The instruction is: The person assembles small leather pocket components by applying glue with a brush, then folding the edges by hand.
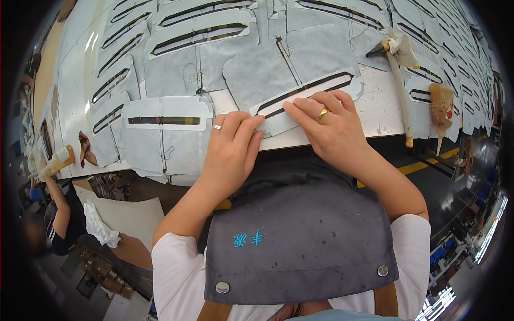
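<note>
A pale grey panel (262,69) lies at the table's near edge in front of me. Its long slanted slot has a white backing around it and dark strips (310,87) along its sides. At the slot's lower left end, my left hand (230,147) has its fingers bent and closed on the near dark strip. My right hand (329,120), wearing a gold ring, pinches the same strip a little farther right, its other fingers curled over the panel. The fingertips' undersides are hidden.
Many similar slotted panels (166,136) cover the white table (383,115). To the right lie a hammer (399,91) with crumpled white material at its head and an amber squeeze bottle (441,107). At far left, another person's arm (56,198) reaches up to a yellowish bottle (59,160).
</note>
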Available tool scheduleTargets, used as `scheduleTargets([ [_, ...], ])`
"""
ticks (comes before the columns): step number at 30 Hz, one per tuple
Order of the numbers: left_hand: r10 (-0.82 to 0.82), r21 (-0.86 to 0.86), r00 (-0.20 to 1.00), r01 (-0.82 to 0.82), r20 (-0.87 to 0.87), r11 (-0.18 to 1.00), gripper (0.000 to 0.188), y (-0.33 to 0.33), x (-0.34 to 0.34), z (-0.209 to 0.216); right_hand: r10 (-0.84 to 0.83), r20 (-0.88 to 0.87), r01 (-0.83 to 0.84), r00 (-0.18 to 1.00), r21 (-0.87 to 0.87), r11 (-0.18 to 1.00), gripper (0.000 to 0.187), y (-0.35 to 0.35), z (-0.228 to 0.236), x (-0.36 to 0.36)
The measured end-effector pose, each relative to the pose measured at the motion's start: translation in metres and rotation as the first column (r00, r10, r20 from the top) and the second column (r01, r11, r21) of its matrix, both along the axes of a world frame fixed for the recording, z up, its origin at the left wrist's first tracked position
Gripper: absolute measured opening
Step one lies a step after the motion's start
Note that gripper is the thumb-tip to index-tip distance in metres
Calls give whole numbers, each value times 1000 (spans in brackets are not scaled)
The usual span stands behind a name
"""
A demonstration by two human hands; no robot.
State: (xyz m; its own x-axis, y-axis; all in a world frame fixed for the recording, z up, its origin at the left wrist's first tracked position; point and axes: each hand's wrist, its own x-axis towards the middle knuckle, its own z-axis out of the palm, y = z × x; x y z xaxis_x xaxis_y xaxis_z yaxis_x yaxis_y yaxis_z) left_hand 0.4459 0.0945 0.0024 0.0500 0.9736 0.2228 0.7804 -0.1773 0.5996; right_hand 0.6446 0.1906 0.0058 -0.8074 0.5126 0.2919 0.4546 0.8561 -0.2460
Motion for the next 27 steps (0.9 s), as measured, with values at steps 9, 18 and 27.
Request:
scheduleTargets([
  [9, -1, 71, 1000, 2, -3, 997, 19, 0, -1, -5, -7, 3, 7, 1000, 39, 999, 27, 22, 7, 11],
  [18, -158, 116, 987, 153, 33, 981, 26, 10, 37, 4, -733, 44, 732, 679, 29, 680, 34, 56, -3, 115],
  [27, -169, 183, 979, 188, -114, 965, 35, 13, 56, -15, -665, -193, 562, 722, -397, 726, 32, 36, 43, 108],
])
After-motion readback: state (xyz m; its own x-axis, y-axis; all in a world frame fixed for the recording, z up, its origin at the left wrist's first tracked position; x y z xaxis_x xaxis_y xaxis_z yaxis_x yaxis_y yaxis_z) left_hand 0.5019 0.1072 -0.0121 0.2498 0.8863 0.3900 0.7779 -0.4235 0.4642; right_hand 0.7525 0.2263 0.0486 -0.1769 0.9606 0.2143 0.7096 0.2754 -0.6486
